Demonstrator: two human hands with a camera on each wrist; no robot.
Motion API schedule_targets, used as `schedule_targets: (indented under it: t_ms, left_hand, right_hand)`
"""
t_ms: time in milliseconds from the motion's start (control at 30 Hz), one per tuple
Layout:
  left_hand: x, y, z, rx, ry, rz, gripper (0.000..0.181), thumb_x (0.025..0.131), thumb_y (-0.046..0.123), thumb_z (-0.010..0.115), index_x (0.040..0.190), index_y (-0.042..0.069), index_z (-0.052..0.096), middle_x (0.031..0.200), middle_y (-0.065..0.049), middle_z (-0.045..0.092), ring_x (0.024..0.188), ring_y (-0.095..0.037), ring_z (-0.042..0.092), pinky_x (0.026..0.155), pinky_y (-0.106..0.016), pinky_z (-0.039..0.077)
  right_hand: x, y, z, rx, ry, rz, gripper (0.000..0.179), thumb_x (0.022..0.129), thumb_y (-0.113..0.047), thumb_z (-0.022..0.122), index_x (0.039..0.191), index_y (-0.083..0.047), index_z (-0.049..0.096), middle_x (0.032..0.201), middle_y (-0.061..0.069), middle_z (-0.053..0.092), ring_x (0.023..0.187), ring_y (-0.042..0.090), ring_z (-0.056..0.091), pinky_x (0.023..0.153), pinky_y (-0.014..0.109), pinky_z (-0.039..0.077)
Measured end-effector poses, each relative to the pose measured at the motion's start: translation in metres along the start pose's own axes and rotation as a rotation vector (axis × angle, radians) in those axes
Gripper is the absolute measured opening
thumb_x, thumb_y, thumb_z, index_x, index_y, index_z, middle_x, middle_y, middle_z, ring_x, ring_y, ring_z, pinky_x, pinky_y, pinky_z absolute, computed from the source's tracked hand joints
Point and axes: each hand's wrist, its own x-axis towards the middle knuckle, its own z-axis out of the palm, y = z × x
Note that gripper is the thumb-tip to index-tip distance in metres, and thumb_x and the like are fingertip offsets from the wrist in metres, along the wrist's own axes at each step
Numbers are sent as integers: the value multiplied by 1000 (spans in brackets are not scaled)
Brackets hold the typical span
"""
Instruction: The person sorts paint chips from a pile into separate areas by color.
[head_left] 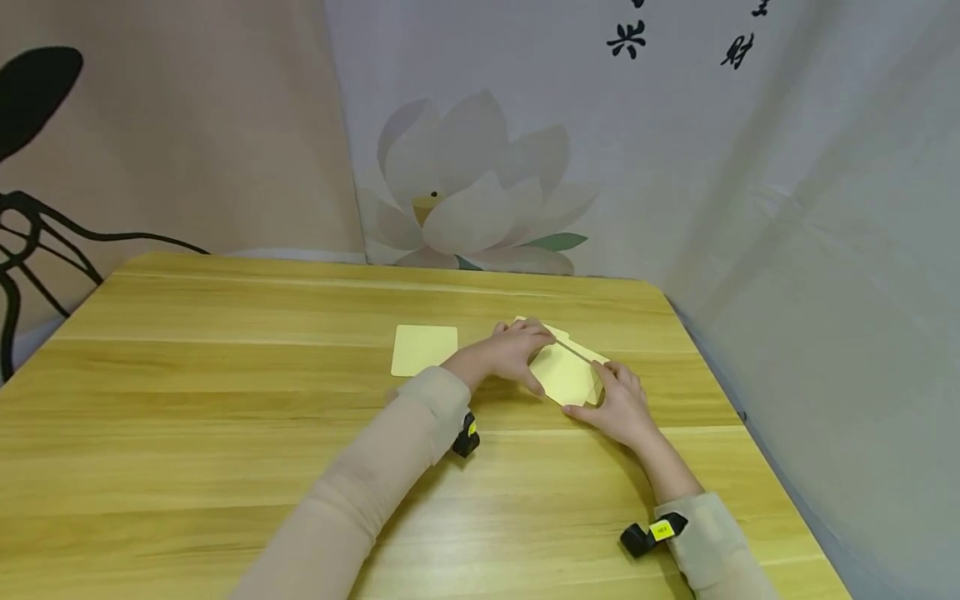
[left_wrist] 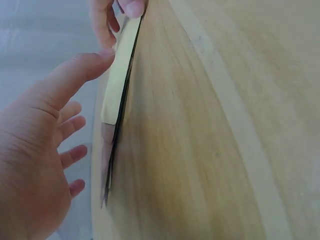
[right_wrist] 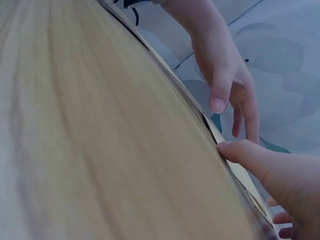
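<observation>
Several pale yellow cards [head_left: 562,372] lie overlapped in a loose pile right of the table's middle. My right hand [head_left: 624,406] grips the top card, thumb at its near corner and fingers at its far right edge. Beside the pile's left edge is my left hand [head_left: 513,352], its thumb and fingers spread apart. In the right wrist view the left thumb stands just off the cards [right_wrist: 239,172]. Seen edge-on in the left wrist view, the cards [left_wrist: 120,80] are slightly fanned. Another yellow card [head_left: 424,350] with rounded corners lies flat, left of the left hand.
The wooden table [head_left: 225,450] has rounded far corners. A curtain [head_left: 480,167] with a lotus print hangs behind it. At the left stands a dark metal-framed chair [head_left: 30,225]. Black wrist cameras [head_left: 467,436] sit on both sleeves.
</observation>
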Motion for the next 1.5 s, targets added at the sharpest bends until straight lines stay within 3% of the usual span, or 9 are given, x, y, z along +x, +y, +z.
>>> schedule_targets:
  t_ms: [300, 667, 1000, 1500]
  left_hand:
    - [11, -6, 3, 29, -34, -27, 95, 70, 53, 80, 148, 20, 38, 152, 5, 29, 140, -21, 16, 101, -47, 20]
    - [13, -12, 5, 22, -43, -69, 93, 69, 58, 78, 146, 23, 41, 152, 8, 28, 140, -20, 17, 102, -47, 18]
    - [14, -13, 11, 40, -24, -25, 89, 70, 58, 78, 144, 23, 45, 150, 8, 31, 138, -19, 19, 99, -45, 21]
    - [11, -9, 12, 39, 6, 25, 90, 66, 62, 79, 141, 22, 49, 142, 4, 38, 133, -17, 22, 100, -46, 23]
  right_hand:
    - [6, 3, -1, -24, -5, -18, 101, 72, -59, 76, 144, 1, 38, 139, 25, 33, 127, 45, 27, 100, 61, 19]
    - [11, 3, -2, -16, -19, -63, 97, 74, -58, 75, 144, 0, 39, 142, 21, 34, 130, 45, 25, 102, 61, 16]
    - [8, 1, -2, -7, -5, -99, 92, 75, -48, 78, 143, 2, 41, 137, 23, 38, 127, 42, 29, 101, 60, 18]
    - [4, -1, -6, 67, -17, -121, 91, 74, -42, 81, 144, 0, 40, 139, 22, 32, 130, 42, 23, 101, 60, 18]
